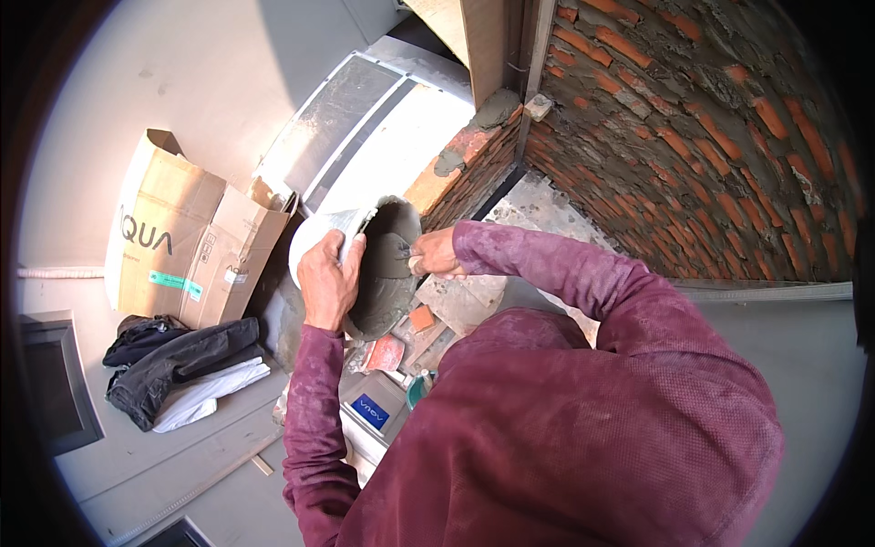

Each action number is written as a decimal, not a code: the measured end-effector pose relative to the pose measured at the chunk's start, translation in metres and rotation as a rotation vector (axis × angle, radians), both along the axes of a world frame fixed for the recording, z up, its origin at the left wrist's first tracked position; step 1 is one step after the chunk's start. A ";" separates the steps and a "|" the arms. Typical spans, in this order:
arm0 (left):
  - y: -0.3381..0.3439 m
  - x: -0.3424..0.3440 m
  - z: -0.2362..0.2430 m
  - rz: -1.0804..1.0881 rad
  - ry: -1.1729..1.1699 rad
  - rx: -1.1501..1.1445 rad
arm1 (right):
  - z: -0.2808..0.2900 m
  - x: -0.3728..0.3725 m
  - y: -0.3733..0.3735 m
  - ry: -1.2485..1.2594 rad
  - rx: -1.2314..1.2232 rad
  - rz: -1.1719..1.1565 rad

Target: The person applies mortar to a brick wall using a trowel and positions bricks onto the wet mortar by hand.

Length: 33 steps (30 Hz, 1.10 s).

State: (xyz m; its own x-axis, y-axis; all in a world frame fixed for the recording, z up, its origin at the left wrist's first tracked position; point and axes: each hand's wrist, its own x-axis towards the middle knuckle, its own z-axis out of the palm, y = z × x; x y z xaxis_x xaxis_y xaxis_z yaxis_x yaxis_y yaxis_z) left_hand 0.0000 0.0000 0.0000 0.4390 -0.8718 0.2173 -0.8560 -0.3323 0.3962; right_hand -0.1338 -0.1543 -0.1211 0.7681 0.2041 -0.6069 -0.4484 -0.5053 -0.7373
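- Here, in the head view, the person's left hand (328, 283) is closed on the rim of a white bucket (308, 239), the fingers toward the outer wall and the thumb along the edge.
- The bucket is tilted, its mouth turned toward the right hand (436, 252), in front of the person and near the middle of the view.
- Grey mortar (374, 308) coats the inside of the bucket.
- The right hand has its fingers wrapped around the handle of a trowel (392, 257), whose grey-smeared blade is inside the bucket mouth; how far it touches the mortar I cannot tell.
- Both forearms wear maroon sleeves (556, 264) with pale, dusty marks.
- Below the bucket are a broken orange brick piece (421, 318) and a reddish piece (386, 353).
- To the left stands an opened cardboard box (187, 237), with dark clothes (187, 356) and a white cloth (214, 394) lying near it.
- Beyond the bucket, a low brick wall (465, 150) carries mortar on top.
- At the upper right, a larger brick wall (693, 137) shows grey mortar between and over its orange bricks.
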 end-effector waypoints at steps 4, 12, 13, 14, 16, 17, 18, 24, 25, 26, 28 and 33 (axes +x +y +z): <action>-0.021 -0.023 -0.010 0.012 0.182 -0.045 | -0.036 -0.053 -0.019 0.130 0.749 -0.342; -0.099 -0.029 -0.101 0.162 0.501 -0.226 | -0.104 -0.137 -0.053 0.089 1.125 -0.698; -0.109 -0.028 -0.112 0.181 0.526 -0.262 | -0.105 -0.144 -0.060 0.072 1.130 -0.742; -0.113 -0.019 -0.127 0.208 0.492 -0.207 | -0.105 -0.150 -0.068 0.055 1.135 -0.784; -0.118 -0.004 -0.157 0.261 0.601 -0.241 | -0.105 -0.161 -0.085 0.061 1.164 -0.893; -0.118 0.003 -0.168 0.291 0.652 -0.258 | -0.109 -0.162 -0.094 0.044 1.150 -0.940; -0.125 0.000 -0.175 0.345 0.756 -0.327 | -0.114 -0.166 -0.109 0.030 1.124 -0.991; -0.058 0.020 -0.204 0.629 0.499 -0.103 | -0.143 -0.162 -0.195 -0.134 1.212 -1.281; -0.038 0.021 -0.205 0.666 0.503 -0.102 | -0.149 -0.156 -0.210 -0.159 1.230 -1.335; -0.025 0.015 -0.200 0.722 0.625 -0.129 | -0.157 -0.151 -0.226 -0.180 1.245 -1.392; 0.023 0.019 -0.205 0.793 0.570 -0.120 | -0.179 -0.134 -0.259 -0.243 1.356 -1.496; 0.072 -0.017 -0.183 0.921 0.597 -0.097 | -0.246 -0.101 -0.325 -0.278 1.772 -1.750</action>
State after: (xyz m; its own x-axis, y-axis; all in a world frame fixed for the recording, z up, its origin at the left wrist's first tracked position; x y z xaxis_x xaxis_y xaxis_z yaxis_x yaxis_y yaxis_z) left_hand -0.0166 0.0721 -0.1826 0.9694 -0.1475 -0.1961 0.0413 -0.6898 0.7228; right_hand -0.2351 -0.4792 -0.3674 0.7120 -0.4166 -0.5653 0.5236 0.8514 0.0320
